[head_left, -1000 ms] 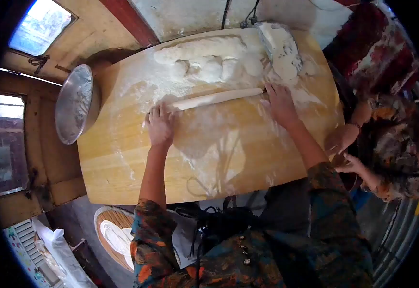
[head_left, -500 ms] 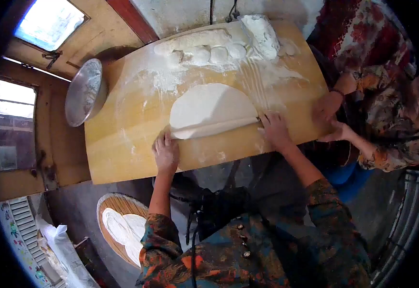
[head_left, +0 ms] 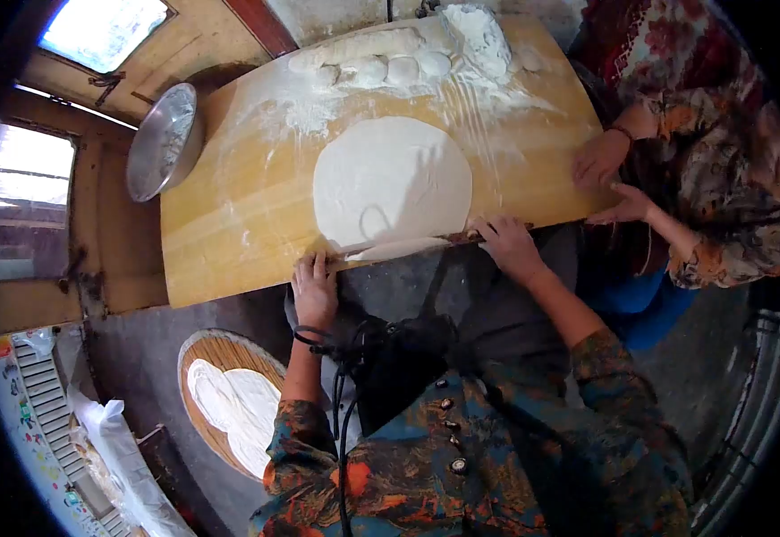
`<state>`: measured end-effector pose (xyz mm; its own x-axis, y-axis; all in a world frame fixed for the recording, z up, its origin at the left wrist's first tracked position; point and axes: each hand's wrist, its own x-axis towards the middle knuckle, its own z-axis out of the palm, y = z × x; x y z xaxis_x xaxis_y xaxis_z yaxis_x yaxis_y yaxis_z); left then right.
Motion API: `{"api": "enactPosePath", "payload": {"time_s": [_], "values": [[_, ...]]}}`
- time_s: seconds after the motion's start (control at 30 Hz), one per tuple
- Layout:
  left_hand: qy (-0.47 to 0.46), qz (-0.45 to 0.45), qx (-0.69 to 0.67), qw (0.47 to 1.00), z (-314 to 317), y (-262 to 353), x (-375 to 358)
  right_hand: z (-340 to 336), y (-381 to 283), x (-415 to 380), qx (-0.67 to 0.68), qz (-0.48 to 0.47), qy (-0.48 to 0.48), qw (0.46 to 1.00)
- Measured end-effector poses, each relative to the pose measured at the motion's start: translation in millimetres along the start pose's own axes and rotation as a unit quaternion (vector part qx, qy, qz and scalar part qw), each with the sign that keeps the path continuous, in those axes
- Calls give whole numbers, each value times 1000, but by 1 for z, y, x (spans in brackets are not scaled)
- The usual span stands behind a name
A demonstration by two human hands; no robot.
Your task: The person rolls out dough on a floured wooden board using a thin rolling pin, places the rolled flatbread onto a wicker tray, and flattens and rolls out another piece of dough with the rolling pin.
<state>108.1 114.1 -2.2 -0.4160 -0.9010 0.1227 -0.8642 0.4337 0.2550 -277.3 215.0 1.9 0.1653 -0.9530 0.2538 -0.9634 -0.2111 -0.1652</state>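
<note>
The dough sheet [head_left: 393,179] lies thin, pale and nearly round at the middle of the table's [head_left: 220,237] near edge, a shadow falling across it and its near side bunched in a narrow roll. A dark stick end [head_left: 473,235] pokes out at the right of that roll, by the bent fingers of the right hand [head_left: 508,249]; the left hand [head_left: 316,285] curls over the near edge at the roll's other end. Whether either hand is clenched, I cannot tell. Dough balls [head_left: 402,71] and flour [head_left: 481,43] sit along the far edge, a metal bowl [head_left: 165,143] at the far left corner, another person's hands [head_left: 601,159] at the right edge
</note>
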Motion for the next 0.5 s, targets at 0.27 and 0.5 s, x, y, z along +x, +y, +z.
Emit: {"api": "enactPosePath", "payload": {"time_s": [0.27, 0.5], "values": [[208, -174, -118, 955, -12, -9, 4, -5, -24, -2, 144, -17, -11, 989], [44, -256, -57, 964, 16, 45, 33, 39, -118, 2, 259, 158, -52, 951]]}}
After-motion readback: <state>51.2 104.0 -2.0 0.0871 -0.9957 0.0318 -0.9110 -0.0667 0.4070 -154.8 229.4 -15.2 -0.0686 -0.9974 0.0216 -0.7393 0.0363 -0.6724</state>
